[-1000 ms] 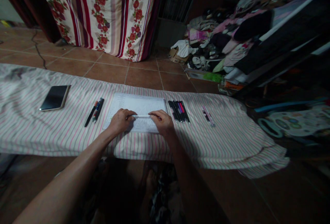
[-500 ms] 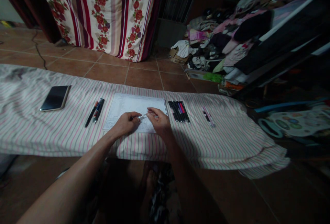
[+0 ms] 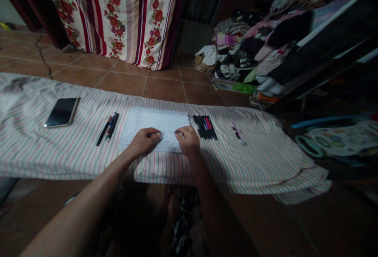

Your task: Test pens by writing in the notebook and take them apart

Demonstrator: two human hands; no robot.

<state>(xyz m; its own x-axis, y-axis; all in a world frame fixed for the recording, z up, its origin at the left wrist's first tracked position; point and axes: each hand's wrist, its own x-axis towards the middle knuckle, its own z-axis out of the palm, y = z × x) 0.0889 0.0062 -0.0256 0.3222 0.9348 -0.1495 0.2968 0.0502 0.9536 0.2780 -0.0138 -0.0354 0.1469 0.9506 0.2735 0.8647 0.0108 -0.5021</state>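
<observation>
Over an open spiral notebook (image 3: 150, 117) with writing on its page, my left hand (image 3: 146, 139) pinches a small, pale, slim piece. A short gap to the right, my right hand (image 3: 187, 138) is closed on another thin, light piece whose narrow tip points left. Both pieces look like parts of a pen, but they are too small to make out fully. Right of the notebook lies a row of several dark pens (image 3: 206, 129), close to my right hand. A few more pens (image 3: 108, 128) lie left of the notebook.
A dark-screened tablet or phone (image 3: 62, 112) rests at the left on the striped cloth (image 3: 88, 131). Pink and clear slim pieces (image 3: 238, 133) lie at the right. Beyond are a floral curtain (image 3: 118, 16), tiled floor (image 3: 124, 81) and a clothes pile (image 3: 251, 44).
A slim pale thing stretched between both hands before. Now the hands are apart with a gap between the pieces; my right hand has moved right, my left has barely moved.
</observation>
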